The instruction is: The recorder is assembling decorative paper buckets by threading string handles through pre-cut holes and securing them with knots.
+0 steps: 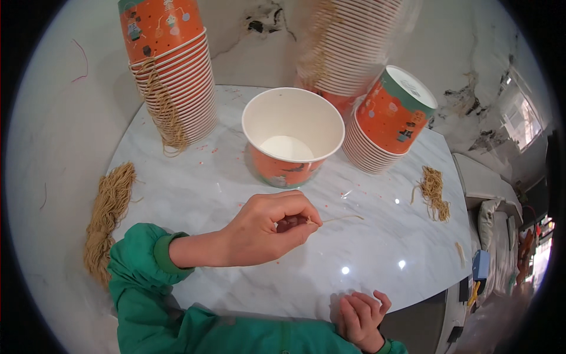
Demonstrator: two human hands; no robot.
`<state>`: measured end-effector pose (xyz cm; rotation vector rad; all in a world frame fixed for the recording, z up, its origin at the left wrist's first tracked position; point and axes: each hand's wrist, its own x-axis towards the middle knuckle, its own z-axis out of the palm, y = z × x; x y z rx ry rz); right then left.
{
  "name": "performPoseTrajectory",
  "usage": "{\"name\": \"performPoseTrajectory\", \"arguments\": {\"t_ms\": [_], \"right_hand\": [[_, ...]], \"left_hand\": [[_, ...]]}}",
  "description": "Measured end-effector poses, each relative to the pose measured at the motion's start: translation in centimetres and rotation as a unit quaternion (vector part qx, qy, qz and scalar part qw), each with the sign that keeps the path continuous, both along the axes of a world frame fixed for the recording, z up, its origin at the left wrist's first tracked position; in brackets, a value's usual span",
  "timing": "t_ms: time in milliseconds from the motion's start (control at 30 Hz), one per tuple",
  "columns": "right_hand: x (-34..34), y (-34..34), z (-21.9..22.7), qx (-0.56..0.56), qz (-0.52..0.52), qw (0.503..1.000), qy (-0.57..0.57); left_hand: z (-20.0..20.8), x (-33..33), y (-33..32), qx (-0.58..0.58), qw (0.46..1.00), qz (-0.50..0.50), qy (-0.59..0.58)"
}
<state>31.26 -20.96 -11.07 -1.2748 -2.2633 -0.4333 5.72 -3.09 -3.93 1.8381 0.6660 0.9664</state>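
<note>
At the middle of the frame, the left hand [259, 233] has its grip pinched, thumb and forefinger tips together on 1 thin tan strand [345, 218]. The strand's free end sticks out toward the right of the frame, above the surface [377, 253]. The right hand [359, 318] is at the lower right of the frame, by the near edge of the surface, its fingers loosely curled and spread, with nothing seen in its grip. The arms wear a green sleeve [141, 289] each; the fuller view is of the sleeve at the lower left.

Just above the left hand in the frame stands 1 upright paper tub [274, 168], orange outside and white inside, its mouth facing up. Small reddish specks are scattered around it.

At the upper left is a tall stack of upturned tubs [203, 88], with tan cords [162, 106] hanging down its side. Right of the upright tub is a shorter upturned stack [380, 133], its top tub showing a green band and white base. Behind, at the upper right of centre, rises another tall stack [359, 50] in clear plastic.

A thick tan bundle [109, 212] lies at the left edge of the surface; a smaller tan tangle [434, 192] lies at the right.
</note>
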Motion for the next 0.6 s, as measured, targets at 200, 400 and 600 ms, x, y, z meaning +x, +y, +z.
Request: {"name": "performPoseTrajectory", "arguments": {"t_ms": [200,400,600], "right_hand": [[-0.7,0.4,-1.0,0.067,-0.004,0.997,0.032],[-0.4,-0.2,-1.6,0.090,-0.020,0.996,0.019],[-0.2,1.3,-1.1,-0.002,0.009,0.998,0.066]], "left_hand": [[-0.4,-0.3,0.6,-0.015,1.000,0.007,0.008],[-0.8,1.1,1.4,-0.075,0.997,-0.017,-0.003],[-0.5,2.1,1.7,-0.207,0.976,-0.042,-0.052]]}}
